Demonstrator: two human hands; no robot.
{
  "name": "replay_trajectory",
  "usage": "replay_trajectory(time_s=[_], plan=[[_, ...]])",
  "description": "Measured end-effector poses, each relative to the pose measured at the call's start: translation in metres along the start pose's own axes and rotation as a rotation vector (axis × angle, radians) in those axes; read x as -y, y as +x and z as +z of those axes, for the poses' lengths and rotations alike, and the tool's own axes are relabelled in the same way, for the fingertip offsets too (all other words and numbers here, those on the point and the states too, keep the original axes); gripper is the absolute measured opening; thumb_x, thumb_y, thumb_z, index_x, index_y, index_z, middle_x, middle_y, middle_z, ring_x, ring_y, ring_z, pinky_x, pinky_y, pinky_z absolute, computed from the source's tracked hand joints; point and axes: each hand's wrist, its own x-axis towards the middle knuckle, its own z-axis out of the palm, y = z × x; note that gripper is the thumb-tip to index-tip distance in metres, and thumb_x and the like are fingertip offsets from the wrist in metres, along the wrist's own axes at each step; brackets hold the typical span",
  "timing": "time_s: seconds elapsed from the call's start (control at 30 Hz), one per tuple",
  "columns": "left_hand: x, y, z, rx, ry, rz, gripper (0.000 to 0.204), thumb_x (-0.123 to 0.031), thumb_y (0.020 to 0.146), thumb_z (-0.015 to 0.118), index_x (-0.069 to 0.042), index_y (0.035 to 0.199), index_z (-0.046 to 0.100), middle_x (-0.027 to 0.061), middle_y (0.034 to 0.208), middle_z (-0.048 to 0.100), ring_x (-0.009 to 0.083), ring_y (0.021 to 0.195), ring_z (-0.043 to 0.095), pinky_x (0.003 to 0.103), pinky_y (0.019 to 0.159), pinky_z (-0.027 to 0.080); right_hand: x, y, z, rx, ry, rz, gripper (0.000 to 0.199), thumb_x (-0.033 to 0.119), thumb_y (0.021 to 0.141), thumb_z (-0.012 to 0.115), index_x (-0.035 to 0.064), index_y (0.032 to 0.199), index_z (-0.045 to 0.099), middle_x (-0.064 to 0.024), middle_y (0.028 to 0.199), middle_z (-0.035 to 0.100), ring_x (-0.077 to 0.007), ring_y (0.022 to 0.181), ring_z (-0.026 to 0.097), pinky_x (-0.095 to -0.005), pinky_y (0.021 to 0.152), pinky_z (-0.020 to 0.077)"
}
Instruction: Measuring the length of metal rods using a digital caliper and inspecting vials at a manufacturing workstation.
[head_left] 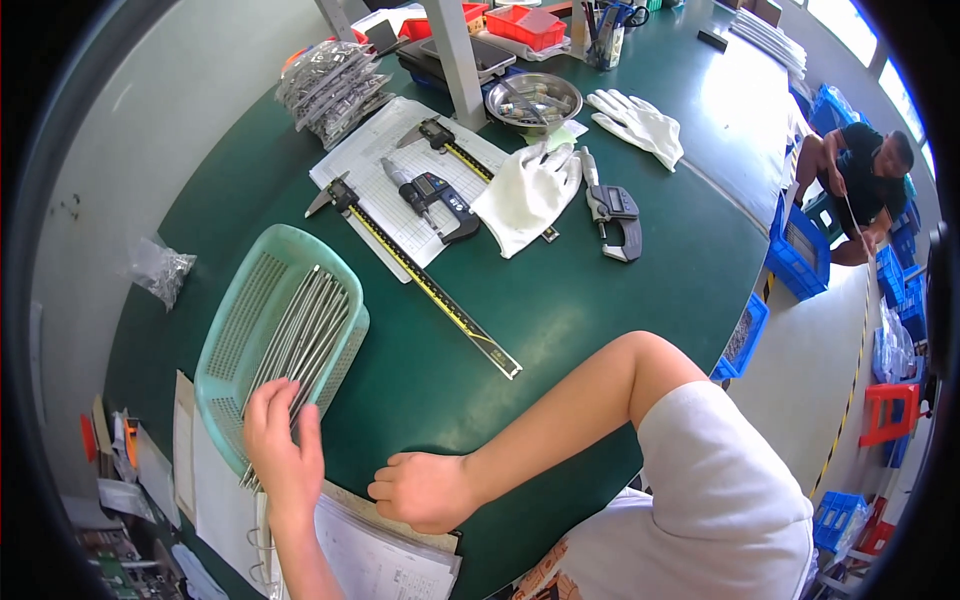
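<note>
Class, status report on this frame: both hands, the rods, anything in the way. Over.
Left hand on the metal rods in the green basket. Right hand fisted on the papers, empty. Long caliper lies beside the basket, apart.

Green table (560, 300) (basket (250, 300), calipers (425, 275), gloves (640, 122))

I've got the bundle of long thin grey metal rods (300, 335) under my left hand (283, 445), fingers resting on their near ends, not clearly closed around them. The rods run away from that contact, up and slightly right, lying side by side and nearly parallel. They sit inside the pale green perforated plastic basket (240, 310), a shallow oblong tray lying flat, its near end right beneath the fingers, its rounded far rim well beyond.
</note>
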Motion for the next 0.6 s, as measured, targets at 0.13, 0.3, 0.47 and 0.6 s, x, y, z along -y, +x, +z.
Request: replay_trajectory(time_s=[0.13,0.3,0.47,0.6], plan=[[0.018,-0.022,0.004,-0.035,0.362,0.154,0.049,-0.023,0.08,0.063,-0.001,0.121,0.047,0.0145,0.12,0.047,0.0339,0.116,0.043,0.047,0.096,0.034,0.0,0.001,-0.007,-0.091,0.046,-0.121,0.016,0.018,0.062,0.057,0.0056,0.071,0.052,-0.0074,0.075,0.046,-0.0229,0.072,0.05,-0.0343,0.062,0.0394],[0.055,-0.026,0.015,-0.167,0.61,0.109,0.06,-0.02,0.072,0.07,-0.005,0.124,0.045,0.0127,0.12,0.048,0.032,0.119,0.043,0.049,0.104,0.028,-0.014,0.012,-0.094,-0.479,-0.288,-0.251,0.013,0.017,0.064,0.059,0.0101,0.075,0.056,-0.002,0.069,0.049,-0.0187,0.061,0.051,-0.0331,0.052,0.0403],[0.066,-0.014,0.02,-0.211,0.605,0.107,0.06,-0.018,0.069,0.073,-0.006,0.122,0.047,0.0118,0.118,0.05,0.03,0.12,0.043,0.05,0.106,0.024,-0.095,-0.031,-0.238,-0.589,-0.92,0.453,0.011,0.013,0.066,0.06,0.0099,0.076,0.065,-0.0064,0.074,0.062,-0.0252,0.07,0.06,-0.0373,0.063,0.049],[0.067,-0.005,0.028,-0.267,0.618,0.044,0.058,-0.018,0.069,0.073,-0.006,0.12,0.048,0.0117,0.118,0.05,0.0295,0.121,0.042,0.05,0.106,0.022,-0.171,-0.072,-0.314,-0.345,-1.059,1.335,0.026,0.031,0.074,0.056,0.0099,0.085,0.067,-0.0133,0.089,0.066,-0.0297,0.088,0.063,-0.0412,0.073,0.0495]])
